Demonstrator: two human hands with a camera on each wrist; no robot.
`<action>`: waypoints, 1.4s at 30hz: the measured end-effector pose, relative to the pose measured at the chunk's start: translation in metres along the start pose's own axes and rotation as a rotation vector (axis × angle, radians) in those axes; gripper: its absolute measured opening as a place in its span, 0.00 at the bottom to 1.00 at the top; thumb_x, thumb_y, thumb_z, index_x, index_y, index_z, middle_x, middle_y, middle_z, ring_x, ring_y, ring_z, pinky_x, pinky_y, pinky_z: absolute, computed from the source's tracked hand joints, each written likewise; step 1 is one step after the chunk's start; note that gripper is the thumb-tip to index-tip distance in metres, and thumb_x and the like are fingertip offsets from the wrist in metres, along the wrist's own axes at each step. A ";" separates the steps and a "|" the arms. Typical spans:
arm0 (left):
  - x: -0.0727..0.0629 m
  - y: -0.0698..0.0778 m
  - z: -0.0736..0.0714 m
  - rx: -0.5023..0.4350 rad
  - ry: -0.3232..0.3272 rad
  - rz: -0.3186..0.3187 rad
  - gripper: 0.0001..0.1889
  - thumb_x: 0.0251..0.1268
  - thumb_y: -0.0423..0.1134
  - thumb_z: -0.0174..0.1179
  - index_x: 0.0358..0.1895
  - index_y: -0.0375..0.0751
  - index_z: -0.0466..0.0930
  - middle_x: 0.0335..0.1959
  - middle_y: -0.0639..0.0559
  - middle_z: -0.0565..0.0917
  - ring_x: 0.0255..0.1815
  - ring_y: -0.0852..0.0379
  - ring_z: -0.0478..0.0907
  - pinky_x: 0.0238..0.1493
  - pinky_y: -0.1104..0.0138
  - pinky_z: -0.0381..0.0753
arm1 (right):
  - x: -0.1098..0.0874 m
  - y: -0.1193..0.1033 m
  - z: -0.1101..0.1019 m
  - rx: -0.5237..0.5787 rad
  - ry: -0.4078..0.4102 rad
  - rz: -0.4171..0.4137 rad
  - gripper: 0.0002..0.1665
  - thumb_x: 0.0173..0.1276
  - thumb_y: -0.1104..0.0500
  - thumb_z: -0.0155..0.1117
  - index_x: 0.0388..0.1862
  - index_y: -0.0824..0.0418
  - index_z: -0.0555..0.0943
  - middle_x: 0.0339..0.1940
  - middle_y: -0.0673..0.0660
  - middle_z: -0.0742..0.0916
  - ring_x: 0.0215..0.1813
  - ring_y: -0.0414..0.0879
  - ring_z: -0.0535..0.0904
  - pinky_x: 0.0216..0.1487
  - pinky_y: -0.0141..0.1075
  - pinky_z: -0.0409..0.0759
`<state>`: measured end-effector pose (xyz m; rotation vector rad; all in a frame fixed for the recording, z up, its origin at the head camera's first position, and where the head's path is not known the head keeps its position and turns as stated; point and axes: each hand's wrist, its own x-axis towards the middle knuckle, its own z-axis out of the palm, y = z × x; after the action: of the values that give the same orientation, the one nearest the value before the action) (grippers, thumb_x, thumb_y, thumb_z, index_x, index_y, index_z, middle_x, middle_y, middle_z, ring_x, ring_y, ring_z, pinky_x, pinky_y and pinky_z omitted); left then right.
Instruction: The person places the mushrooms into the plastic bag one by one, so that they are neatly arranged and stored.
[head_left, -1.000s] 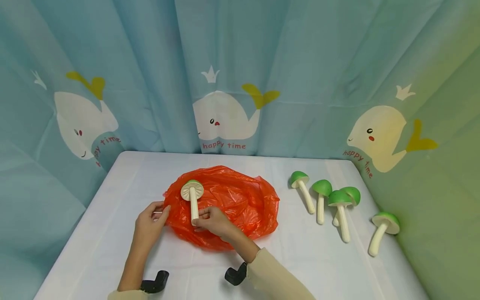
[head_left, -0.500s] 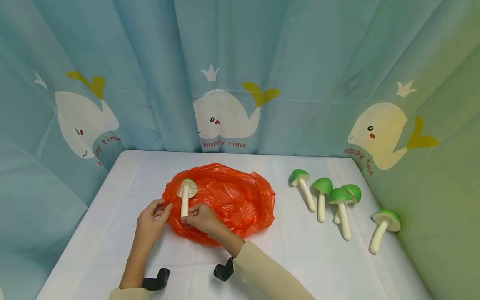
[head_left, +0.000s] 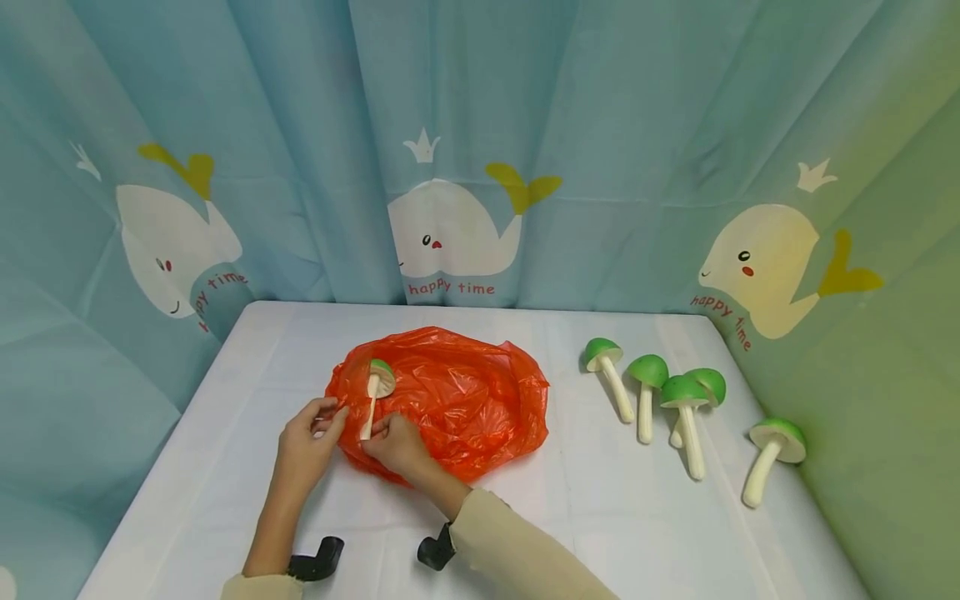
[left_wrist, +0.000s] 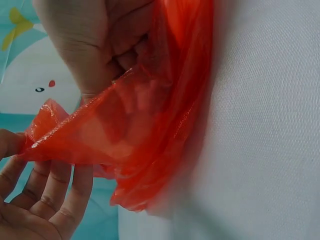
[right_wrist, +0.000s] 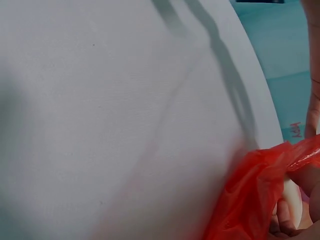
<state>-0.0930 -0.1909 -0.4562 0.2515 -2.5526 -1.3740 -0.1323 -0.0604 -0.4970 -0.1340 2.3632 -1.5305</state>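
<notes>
A red plastic bag [head_left: 468, 392] lies spread open on the table. My left hand [head_left: 303, 446] pinches its left rim between thumb and finger; in the left wrist view the rim is stretched up from that left hand [left_wrist: 42, 200]. My right hand [head_left: 401, 446] holds a toy mushroom [head_left: 384, 379] by the lower end of its white stem, over the left part of the bag. Its green cap points away from me. Thin red film covers the left side of the cap and stem. In the right wrist view, the pale stem [right_wrist: 294, 200] shows beside the bag's edge.
Several more green-capped mushrooms lie on the right of the white table [head_left: 585, 517], among them a separate mushroom [head_left: 765, 471] near the right edge. Behind the table hangs a blue curtain [head_left: 600, 125] printed with whales.
My right hand has moved left with the mushroom, which has passed partly behind the film at the bag's left rim. The left hand keeps its pinch almost in place.
</notes>
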 end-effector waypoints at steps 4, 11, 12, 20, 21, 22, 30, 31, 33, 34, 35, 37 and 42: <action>-0.001 0.000 0.000 -0.003 -0.001 -0.011 0.13 0.66 0.38 0.58 0.48 0.32 0.78 0.44 0.40 0.81 0.39 0.48 0.78 0.34 0.82 0.72 | -0.002 0.004 0.002 -0.053 0.008 -0.029 0.12 0.52 0.65 0.72 0.29 0.64 0.75 0.19 0.48 0.78 0.22 0.37 0.71 0.25 0.28 0.73; -0.002 0.001 0.002 -0.004 -0.005 -0.017 0.12 0.67 0.40 0.58 0.47 0.36 0.79 0.41 0.43 0.82 0.37 0.50 0.77 0.34 0.79 0.73 | -0.003 0.007 0.007 -0.159 0.009 -0.044 0.15 0.53 0.64 0.72 0.31 0.60 0.72 0.18 0.48 0.74 0.21 0.39 0.68 0.22 0.28 0.70; -0.003 0.001 0.002 -0.002 -0.004 -0.025 0.13 0.66 0.41 0.59 0.47 0.36 0.79 0.41 0.43 0.81 0.37 0.51 0.76 0.33 0.78 0.73 | -0.003 0.007 0.007 -0.156 0.012 -0.040 0.15 0.53 0.63 0.72 0.30 0.60 0.72 0.18 0.48 0.74 0.21 0.39 0.68 0.21 0.28 0.70; -0.003 0.000 0.004 0.088 -0.123 -0.093 0.24 0.60 0.47 0.64 0.50 0.31 0.72 0.37 0.42 0.76 0.34 0.51 0.70 0.31 0.71 0.73 | -0.002 0.006 0.006 -0.214 0.031 -0.039 0.17 0.51 0.62 0.74 0.29 0.59 0.71 0.18 0.49 0.74 0.21 0.39 0.68 0.20 0.28 0.69; -0.002 0.000 0.005 0.107 -0.137 -0.086 0.24 0.60 0.46 0.65 0.49 0.30 0.72 0.36 0.42 0.75 0.33 0.51 0.69 0.29 0.70 0.72 | -0.002 0.006 0.006 -0.210 0.030 -0.037 0.17 0.51 0.62 0.74 0.29 0.60 0.71 0.18 0.49 0.75 0.21 0.39 0.68 0.20 0.28 0.69; -0.002 -0.001 0.005 0.121 -0.144 -0.072 0.23 0.60 0.45 0.64 0.49 0.29 0.72 0.35 0.42 0.74 0.33 0.51 0.69 0.29 0.69 0.71 | -0.002 0.006 0.005 -0.214 0.030 -0.041 0.17 0.51 0.61 0.74 0.30 0.61 0.72 0.19 0.49 0.75 0.21 0.39 0.68 0.20 0.28 0.69; -0.006 -0.005 0.000 0.115 -0.093 -0.068 0.16 0.65 0.39 0.58 0.47 0.27 0.74 0.40 0.35 0.78 0.37 0.44 0.75 0.37 0.57 0.79 | -0.014 0.006 -0.007 -0.048 0.017 -0.048 0.20 0.52 0.60 0.76 0.35 0.65 0.73 0.19 0.49 0.74 0.19 0.38 0.67 0.18 0.28 0.67; -0.006 -0.004 0.000 0.110 -0.089 -0.078 0.17 0.65 0.39 0.58 0.47 0.27 0.74 0.41 0.34 0.78 0.39 0.43 0.76 0.38 0.57 0.80 | -0.015 0.006 -0.010 -0.028 0.016 -0.057 0.20 0.52 0.60 0.75 0.36 0.65 0.73 0.19 0.49 0.74 0.19 0.37 0.67 0.19 0.27 0.67; -0.006 -0.004 -0.002 0.106 -0.080 -0.090 0.18 0.66 0.40 0.57 0.48 0.26 0.73 0.43 0.33 0.77 0.39 0.42 0.76 0.37 0.58 0.80 | -0.019 0.006 -0.017 -0.004 0.020 -0.080 0.20 0.54 0.60 0.74 0.38 0.65 0.73 0.20 0.48 0.75 0.20 0.37 0.67 0.20 0.27 0.67; -0.006 -0.004 -0.002 0.103 -0.075 -0.094 0.18 0.66 0.40 0.57 0.48 0.25 0.73 0.43 0.33 0.76 0.38 0.43 0.76 0.35 0.60 0.80 | -0.019 0.006 -0.020 0.017 0.020 -0.102 0.20 0.55 0.61 0.74 0.39 0.66 0.73 0.21 0.48 0.76 0.21 0.36 0.68 0.21 0.27 0.69; -0.006 -0.004 -0.002 0.100 -0.071 -0.099 0.18 0.66 0.40 0.57 0.48 0.25 0.73 0.43 0.33 0.76 0.38 0.43 0.76 0.34 0.62 0.79 | -0.020 0.006 -0.022 0.035 0.023 -0.125 0.20 0.55 0.61 0.73 0.40 0.68 0.74 0.22 0.48 0.77 0.21 0.36 0.70 0.22 0.27 0.71; -0.006 -0.005 -0.002 0.092 -0.064 -0.106 0.17 0.66 0.40 0.57 0.47 0.26 0.73 0.42 0.33 0.76 0.36 0.44 0.77 0.31 0.66 0.78 | -0.022 0.005 -0.028 0.064 0.031 -0.158 0.20 0.56 0.61 0.72 0.41 0.69 0.75 0.23 0.49 0.78 0.22 0.35 0.73 0.23 0.27 0.74; -0.007 -0.005 -0.002 0.074 -0.053 -0.117 0.17 0.66 0.41 0.57 0.46 0.27 0.74 0.40 0.34 0.78 0.33 0.46 0.78 0.28 0.71 0.76 | -0.029 0.003 -0.045 0.110 0.058 -0.211 0.20 0.58 0.59 0.71 0.42 0.71 0.77 0.27 0.49 0.80 0.27 0.37 0.75 0.28 0.27 0.76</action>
<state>-0.0852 -0.1932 -0.4599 0.3876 -2.6744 -1.3446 -0.1189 -0.0124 -0.4768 -0.3275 2.3652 -1.7794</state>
